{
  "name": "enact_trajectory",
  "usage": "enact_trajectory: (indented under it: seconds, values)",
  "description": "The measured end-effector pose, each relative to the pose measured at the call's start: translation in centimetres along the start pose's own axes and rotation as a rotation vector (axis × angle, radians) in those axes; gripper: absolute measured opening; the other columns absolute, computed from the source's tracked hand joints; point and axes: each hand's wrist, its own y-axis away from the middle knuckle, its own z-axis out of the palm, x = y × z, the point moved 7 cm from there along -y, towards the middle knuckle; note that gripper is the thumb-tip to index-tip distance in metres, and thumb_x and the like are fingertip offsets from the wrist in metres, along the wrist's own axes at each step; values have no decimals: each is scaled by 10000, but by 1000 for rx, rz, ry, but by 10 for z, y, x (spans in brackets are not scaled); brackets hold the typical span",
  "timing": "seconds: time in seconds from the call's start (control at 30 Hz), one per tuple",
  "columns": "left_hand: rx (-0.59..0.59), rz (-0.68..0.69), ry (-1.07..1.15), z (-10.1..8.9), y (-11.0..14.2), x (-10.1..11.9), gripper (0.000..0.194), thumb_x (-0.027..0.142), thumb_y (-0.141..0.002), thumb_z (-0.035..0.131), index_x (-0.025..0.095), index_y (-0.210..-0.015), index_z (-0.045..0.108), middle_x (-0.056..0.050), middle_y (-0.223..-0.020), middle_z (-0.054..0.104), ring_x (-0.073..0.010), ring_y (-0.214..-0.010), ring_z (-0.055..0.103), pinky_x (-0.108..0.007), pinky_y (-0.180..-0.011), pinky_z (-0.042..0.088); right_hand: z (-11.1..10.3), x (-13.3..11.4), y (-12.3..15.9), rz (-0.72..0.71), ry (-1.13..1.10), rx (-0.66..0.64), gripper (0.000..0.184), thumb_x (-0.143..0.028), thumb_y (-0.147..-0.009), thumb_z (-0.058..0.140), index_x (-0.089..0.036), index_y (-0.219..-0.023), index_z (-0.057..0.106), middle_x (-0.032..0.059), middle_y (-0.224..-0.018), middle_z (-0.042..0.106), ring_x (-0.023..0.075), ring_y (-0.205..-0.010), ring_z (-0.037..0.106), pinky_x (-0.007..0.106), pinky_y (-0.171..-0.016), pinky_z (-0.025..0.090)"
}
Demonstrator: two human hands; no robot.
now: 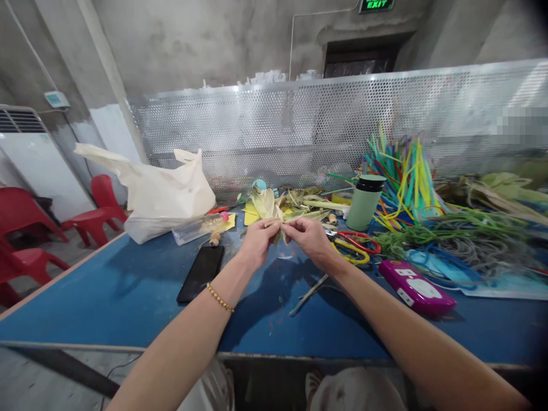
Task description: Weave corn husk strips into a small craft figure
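A: Hands, quick?

B: Both busy. Left hand (pixel 259 242): fingers drawn in narrow, pinching a pale yellow-green leafy husk piece (pixel 264 201). Right hand (pixel 314 240): thumb and fingertips closed on the same piece, just beside the left

A: Where's that piece?

B: Mid-view, above the flat blue tabletop (pixel 128 297). Broad leaves fan upward past the fingertips, narrow end points down between the hands. Exact finger contact underneath: hidden, cannot tell

A: Wrists?

B: Gold beaded bracelet (pixel 220 298) on the left one, right one bare

A: Left side of the table?

B: Black rectangular phone (pixel 201 274) lying flat near the left forearm. Farther back, clear plastic bottle with a pink cap (pixel 199 229) on its side, and a bulging white plastic bag (pixel 166 194) next to it

A: Right side?

B: Yellow-handled metal scissors (pixel 353 258) and a red-handled tool (pixel 368 242), both near the right hand. Upright pale green cylindrical cup with a black rim (pixel 366 208) behind those. Shiny purple box (pixel 417 287) right of the forearm, heap of multicoloured thin strips (pixel 413 177) farther back

A: Backdrop?

B: Silver perforated metal panel (pixel 257 125) along the far edge
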Motion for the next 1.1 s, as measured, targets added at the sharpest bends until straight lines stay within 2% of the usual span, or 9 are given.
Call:
enact_trajectory:
  seconds: [0.13, 0.3, 0.47, 0.73, 1.1]
  values:
    - [-23, 9, -68, 3, 1, 1, 278, 323, -604, 862, 128, -641, 668, 7, -556, 562, -68, -505, 421, -236, -503, 289, -1, 2, -1, -23, 52, -7, 237, -364, -757, 616, -194, -597, 580, 6, -545, 626, 131, -518, 550, 260, -560, 447]
    - [78, -38, -54, -3, 1, -1, 280, 214, -529, 895, 122, -609, 642, 18, -535, 554, -66, -506, 464, -221, -518, 332, 8, -1, 3, -66, 143, -67, 267, -304, -771, 548, -193, -529, 562, -19, -487, 570, 106, -472, 494, 237, -512, 383]
    - [81, -94, -32, -5, 0, -3, 260, 162, -579, 868, 117, -577, 611, 4, -529, 558, -71, -504, 484, -218, -524, 361, 15, -7, 3, -63, 168, -111, 298, -298, -765, 517, -195, -486, 540, -28, -455, 531, 94, -440, 443, 235, -483, 346]
    - [51, -162, -64, -6, 1, -3, 241, 170, -633, 837, 117, -594, 606, 1, -520, 538, -74, -464, 459, -237, -504, 352, 18, -7, 2, -27, 151, -154, 262, -322, -766, 544, -199, -534, 545, -28, -469, 560, 103, -436, 461, 233, -467, 358]
    - [19, -177, -52, -6, 2, 0, 210, 110, -681, 768, 112, -567, 592, -1, -525, 520, -75, -477, 456, -240, -511, 356, 17, -2, 4, 60, 39, -128, 201, -345, -731, 587, -193, -599, 574, -12, -505, 601, 125, -479, 541, 244, -505, 419]
